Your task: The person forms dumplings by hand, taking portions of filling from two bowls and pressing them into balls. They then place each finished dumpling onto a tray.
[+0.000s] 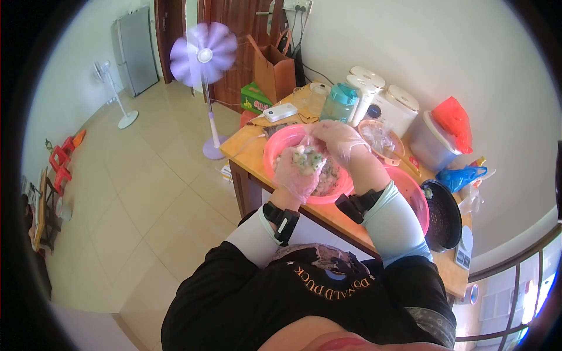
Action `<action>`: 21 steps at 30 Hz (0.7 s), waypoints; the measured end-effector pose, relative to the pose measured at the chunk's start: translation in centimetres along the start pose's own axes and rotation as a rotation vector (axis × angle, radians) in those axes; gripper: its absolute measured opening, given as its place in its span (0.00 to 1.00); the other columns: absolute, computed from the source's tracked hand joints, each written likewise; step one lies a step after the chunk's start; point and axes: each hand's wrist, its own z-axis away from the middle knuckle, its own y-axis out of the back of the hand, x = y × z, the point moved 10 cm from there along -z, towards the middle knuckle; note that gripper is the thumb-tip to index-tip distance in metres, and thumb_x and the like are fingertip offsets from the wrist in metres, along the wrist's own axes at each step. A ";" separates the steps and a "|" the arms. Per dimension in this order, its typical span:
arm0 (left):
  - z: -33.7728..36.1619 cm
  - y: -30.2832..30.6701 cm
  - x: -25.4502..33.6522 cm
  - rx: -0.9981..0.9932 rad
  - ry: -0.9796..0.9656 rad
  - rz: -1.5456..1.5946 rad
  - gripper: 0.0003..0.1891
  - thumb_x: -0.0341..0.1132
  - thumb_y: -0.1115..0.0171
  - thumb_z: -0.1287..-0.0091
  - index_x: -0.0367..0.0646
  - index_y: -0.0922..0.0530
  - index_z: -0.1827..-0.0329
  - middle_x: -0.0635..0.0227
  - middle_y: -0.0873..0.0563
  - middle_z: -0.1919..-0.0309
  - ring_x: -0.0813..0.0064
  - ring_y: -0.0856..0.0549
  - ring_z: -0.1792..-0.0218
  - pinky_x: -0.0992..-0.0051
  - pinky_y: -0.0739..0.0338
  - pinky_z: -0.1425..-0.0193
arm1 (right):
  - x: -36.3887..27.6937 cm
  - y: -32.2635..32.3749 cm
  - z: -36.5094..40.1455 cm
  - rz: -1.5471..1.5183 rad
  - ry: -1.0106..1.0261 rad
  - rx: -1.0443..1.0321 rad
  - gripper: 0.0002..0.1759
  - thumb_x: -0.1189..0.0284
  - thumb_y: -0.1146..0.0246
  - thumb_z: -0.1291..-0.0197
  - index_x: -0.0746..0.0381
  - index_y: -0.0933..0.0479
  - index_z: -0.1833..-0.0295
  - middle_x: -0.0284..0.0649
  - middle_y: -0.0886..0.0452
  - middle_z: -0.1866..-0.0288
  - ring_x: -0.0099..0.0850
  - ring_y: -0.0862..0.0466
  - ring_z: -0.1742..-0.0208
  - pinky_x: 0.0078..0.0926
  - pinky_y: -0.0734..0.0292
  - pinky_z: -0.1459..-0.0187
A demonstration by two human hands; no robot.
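Note:
Both hands wear clear plastic gloves and are over a pink bowl [271, 153] at the table's front edge. My left hand [297, 175] is cupped, palm up, around a pale clump of food with green bits [308, 159]. Just above and to the right, my right hand [336, 137] bends over the bowl, its fingers drawn together near the clump; whether they pinch anything is too small to tell. More of a pale, chopped mixture [328, 180] lies in the bowl beneath my hands.
A second pink bowl [422, 202] and a black round pan [445, 219] stand to the right, with a scale [463, 251]. Behind are a teal-lidded jug [339, 104], a white appliance [398, 111] and a lidded bucket [430, 140]. A purple fan [204, 55] stands left.

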 end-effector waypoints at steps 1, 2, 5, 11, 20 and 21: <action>-0.1 0.0 0.6 -0.043 -0.101 -0.194 0.07 0.37 0.39 0.27 0.45 0.22 0.63 0.67 0.15 0.63 0.72 0.16 0.58 0.72 0.20 0.53 | 0.5 -0.3 -0.2 0.000 -0.001 0.000 0.17 0.61 0.41 0.29 0.63 0.18 0.61 0.34 0.18 0.69 0.25 0.20 0.68 0.25 0.24 0.63; -0.7 1.0 0.3 -0.043 -0.101 -0.194 0.07 0.37 0.39 0.27 0.45 0.22 0.63 0.67 0.15 0.63 0.72 0.16 0.58 0.72 0.20 0.53 | 1.4 -1.6 -0.6 0.145 -0.016 -0.088 0.18 0.61 0.41 0.29 0.65 0.17 0.62 0.35 0.17 0.69 0.26 0.19 0.67 0.27 0.24 0.63; 1.1 -4.2 1.2 -0.674 0.238 0.881 0.13 0.35 0.47 0.26 0.42 0.19 0.46 0.67 0.11 0.52 0.70 0.11 0.53 0.68 0.15 0.48 | 1.8 -4.7 -0.7 0.394 -0.074 -0.206 0.21 0.59 0.41 0.30 0.67 0.17 0.65 0.38 0.15 0.69 0.28 0.17 0.66 0.29 0.22 0.61; 1.1 0.7 -1.5 0.094 0.398 0.524 0.04 0.32 0.37 0.36 0.45 0.18 0.61 0.72 0.12 0.64 0.78 0.12 0.58 0.76 0.19 0.48 | 3.1 -5.8 -2.2 0.764 0.041 -0.197 0.23 0.57 0.43 0.29 0.65 0.15 0.66 0.42 0.12 0.66 0.32 0.13 0.62 0.33 0.20 0.55; 0.6 -1.4 -0.6 -0.031 0.353 0.769 0.21 0.47 0.54 0.21 0.40 0.21 0.44 0.61 0.15 0.46 0.63 0.17 0.42 0.63 0.20 0.37 | 3.2 -2.4 -1.3 -0.204 -0.119 -0.146 0.14 0.62 0.38 0.30 0.62 0.19 0.61 0.35 0.20 0.69 0.28 0.20 0.68 0.27 0.25 0.64; 0.9 -1.7 -0.3 0.006 0.370 0.759 0.29 0.54 0.64 0.20 0.39 0.23 0.38 0.59 0.17 0.41 0.61 0.19 0.39 0.60 0.23 0.34 | 2.5 -1.2 -1.1 -0.310 -0.108 -0.073 0.13 0.63 0.37 0.30 0.62 0.19 0.62 0.34 0.20 0.69 0.26 0.21 0.68 0.25 0.26 0.65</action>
